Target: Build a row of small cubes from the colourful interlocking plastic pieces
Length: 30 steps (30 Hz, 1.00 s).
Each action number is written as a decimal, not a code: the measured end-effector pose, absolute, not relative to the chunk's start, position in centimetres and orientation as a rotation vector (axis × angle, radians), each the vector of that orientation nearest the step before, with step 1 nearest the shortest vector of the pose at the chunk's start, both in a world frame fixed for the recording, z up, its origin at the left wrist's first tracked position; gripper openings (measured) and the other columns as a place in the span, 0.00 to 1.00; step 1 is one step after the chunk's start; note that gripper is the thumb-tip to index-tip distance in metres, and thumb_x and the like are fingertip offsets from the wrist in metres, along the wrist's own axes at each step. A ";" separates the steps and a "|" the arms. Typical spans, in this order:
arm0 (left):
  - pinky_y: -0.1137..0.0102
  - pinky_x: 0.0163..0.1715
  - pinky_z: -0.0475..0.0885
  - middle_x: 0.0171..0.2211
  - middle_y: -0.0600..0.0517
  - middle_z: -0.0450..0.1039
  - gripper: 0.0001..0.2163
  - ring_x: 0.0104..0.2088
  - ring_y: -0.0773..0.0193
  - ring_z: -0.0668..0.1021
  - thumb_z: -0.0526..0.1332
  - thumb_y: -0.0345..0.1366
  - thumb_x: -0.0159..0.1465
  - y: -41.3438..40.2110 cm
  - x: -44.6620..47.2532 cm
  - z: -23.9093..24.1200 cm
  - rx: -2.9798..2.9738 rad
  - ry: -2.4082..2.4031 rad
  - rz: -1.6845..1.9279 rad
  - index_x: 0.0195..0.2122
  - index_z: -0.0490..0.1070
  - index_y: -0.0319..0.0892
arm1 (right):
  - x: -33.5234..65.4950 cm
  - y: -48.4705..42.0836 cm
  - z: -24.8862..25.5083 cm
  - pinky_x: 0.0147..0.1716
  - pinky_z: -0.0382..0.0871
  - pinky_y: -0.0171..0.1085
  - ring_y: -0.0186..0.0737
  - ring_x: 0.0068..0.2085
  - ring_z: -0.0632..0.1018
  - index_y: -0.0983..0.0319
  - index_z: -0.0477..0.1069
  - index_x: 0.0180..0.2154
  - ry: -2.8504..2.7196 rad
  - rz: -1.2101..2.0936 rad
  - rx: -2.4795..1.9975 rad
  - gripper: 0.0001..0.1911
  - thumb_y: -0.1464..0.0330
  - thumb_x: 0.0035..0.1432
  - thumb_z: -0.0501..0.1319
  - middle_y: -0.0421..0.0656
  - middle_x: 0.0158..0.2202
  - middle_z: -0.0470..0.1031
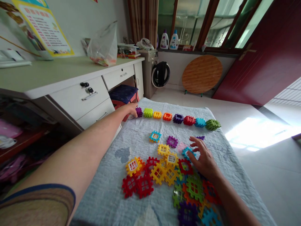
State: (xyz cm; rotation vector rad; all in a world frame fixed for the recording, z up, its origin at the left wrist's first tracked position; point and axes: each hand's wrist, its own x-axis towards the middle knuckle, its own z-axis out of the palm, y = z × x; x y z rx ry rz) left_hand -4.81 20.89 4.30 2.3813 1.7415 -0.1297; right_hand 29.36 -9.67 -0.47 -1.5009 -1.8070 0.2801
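Note:
A row of several plastic cubes lies across the far end of a pale blue cloth (110,188). My left hand (130,109) reaches far forward, fingers closed on the purple cube (139,111) at the row's left end, beside a green cube (148,112). My right hand (204,157) rests on the cloth with fingers spread, fingertips on a blue waffle tile (187,153). A pile of loose red, yellow, green and orange waffle tiles (164,175) lies to its left and under my wrist.
A white desk (70,94) with drawers stands along the left, close to the cloth. A washing machine (160,73) and a round wooden tabletop (201,74) lean at the far wall. A dark red door (265,56) is at right; white tiled floor lies beyond the cloth.

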 end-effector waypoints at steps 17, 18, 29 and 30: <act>0.72 0.36 0.70 0.42 0.49 0.78 0.29 0.41 0.56 0.78 0.65 0.31 0.40 20.8 -4.0 4.0 2.476 1.672 -0.207 0.48 0.72 0.42 | 29.3 -9.8 -0.5 0.37 0.76 0.44 0.42 0.40 0.76 0.56 0.60 0.56 -1.819 0.256 -1.512 0.24 0.67 0.58 0.57 0.49 0.50 0.68; 0.72 0.36 0.70 0.42 0.48 0.77 0.30 0.41 0.55 0.78 0.65 0.31 0.40 20.9 -4.0 4.0 2.474 1.669 -0.224 0.48 0.71 0.42 | 29.3 -9.8 -0.5 0.37 0.76 0.44 0.42 0.40 0.76 0.56 0.60 0.56 -1.821 0.258 -1.520 0.24 0.68 0.58 0.57 0.49 0.50 0.68; 0.71 0.46 0.69 0.52 0.45 0.72 0.37 0.49 0.53 0.75 0.67 0.31 0.40 21.0 -4.2 3.4 2.571 1.594 -0.241 0.56 0.65 0.43 | 29.3 -9.8 -0.3 0.37 0.76 0.44 0.41 0.39 0.76 0.57 0.60 0.56 -1.819 0.272 -1.535 0.24 0.68 0.57 0.57 0.49 0.50 0.67; 0.70 0.48 0.68 0.55 0.44 0.70 0.39 0.51 0.52 0.74 0.67 0.32 0.40 20.8 -4.2 3.5 2.572 1.600 -0.221 0.58 0.63 0.43 | 29.3 -9.8 -0.3 0.38 0.76 0.44 0.41 0.39 0.76 0.57 0.60 0.56 -1.817 0.273 -1.533 0.24 0.68 0.57 0.57 0.49 0.51 0.67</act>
